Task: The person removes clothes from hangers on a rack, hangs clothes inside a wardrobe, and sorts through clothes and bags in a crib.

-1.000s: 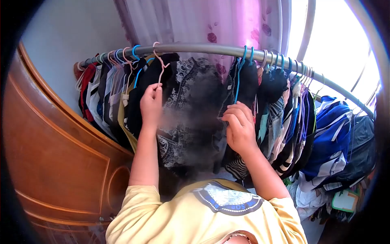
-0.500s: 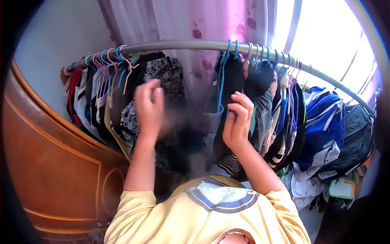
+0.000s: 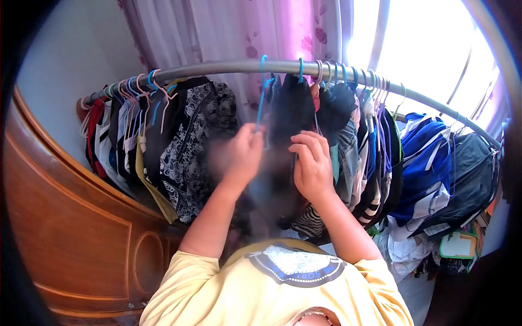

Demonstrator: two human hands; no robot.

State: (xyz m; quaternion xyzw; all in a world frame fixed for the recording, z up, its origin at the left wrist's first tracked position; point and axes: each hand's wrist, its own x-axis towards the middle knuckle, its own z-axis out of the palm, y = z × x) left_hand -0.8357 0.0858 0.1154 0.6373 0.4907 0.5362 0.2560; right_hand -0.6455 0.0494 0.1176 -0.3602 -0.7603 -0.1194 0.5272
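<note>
On a metal rail (image 3: pixel 217 67) in front of a curtain (image 3: pixel 234 32), a blue hanger (image 3: pixel 260 108) hangs by its hook between two groups of clothes, with a patterned black-and-white garment (image 3: pixel 190 136) off to its left and a dark garment (image 3: pixel 291 103) just to its right. The person's left hand (image 3: pixel 246 155) has its thumb and fingers closed together at the lower end of the hanger's visible arm, seemingly pinching it. The right hand (image 3: pixel 314 165) is raised beside the dark garment with its fingers curled and close together; whether they hold any cloth or hanger cannot be told. The work with the clothes looks to be partway: a packed row hangs at the left, the blue hanger stands apart from it, and many more pieces, among them a blue-and-white garment (image 3: pixel 418 163), are left to the right. The hanger's hook end points up over the rail; the long axis of its visible arm runs nearly upright, its lower end leaning slightly left, while blur hides what hangs beneath it
</note>
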